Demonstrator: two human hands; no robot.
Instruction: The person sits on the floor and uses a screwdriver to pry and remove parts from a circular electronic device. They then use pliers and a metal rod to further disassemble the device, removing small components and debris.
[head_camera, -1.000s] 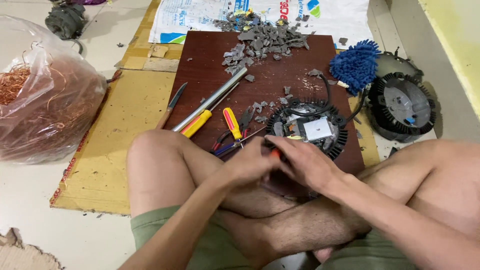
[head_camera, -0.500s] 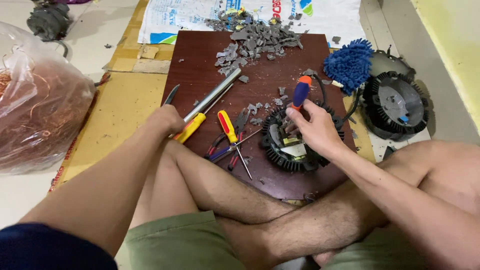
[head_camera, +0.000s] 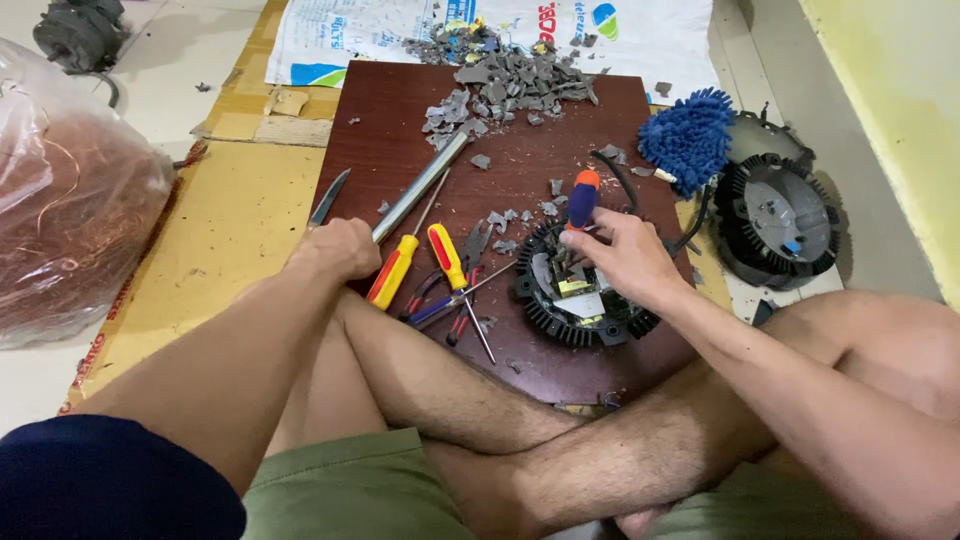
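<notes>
My right hand (head_camera: 622, 255) grips a screwdriver with a blue and orange handle (head_camera: 582, 197), held upright over a black round finned part (head_camera: 575, 295) on the dark red board (head_camera: 400, 110). The tip goes down into the part's middle and is hidden by my fingers. My left hand (head_camera: 335, 248) is closed around the near end of a long steel rod (head_camera: 420, 187) that lies slanted across the board. Beside it lie two yellow and red screwdrivers (head_camera: 445, 255) and a pair of pliers (head_camera: 440, 300).
A heap of grey broken pieces (head_camera: 510, 80) covers the board's far end. A blue mop head (head_camera: 688, 135) and a second black round housing (head_camera: 775, 215) sit at the right. A clear bag of copper wire (head_camera: 70, 220) stands at the left. A knife (head_camera: 328, 198) lies by the board's left edge.
A second ago both hands met near my knee. My left hand has reached out and closed on the steel rod; my right hand has set the screwdriver upright on the finned part.
</notes>
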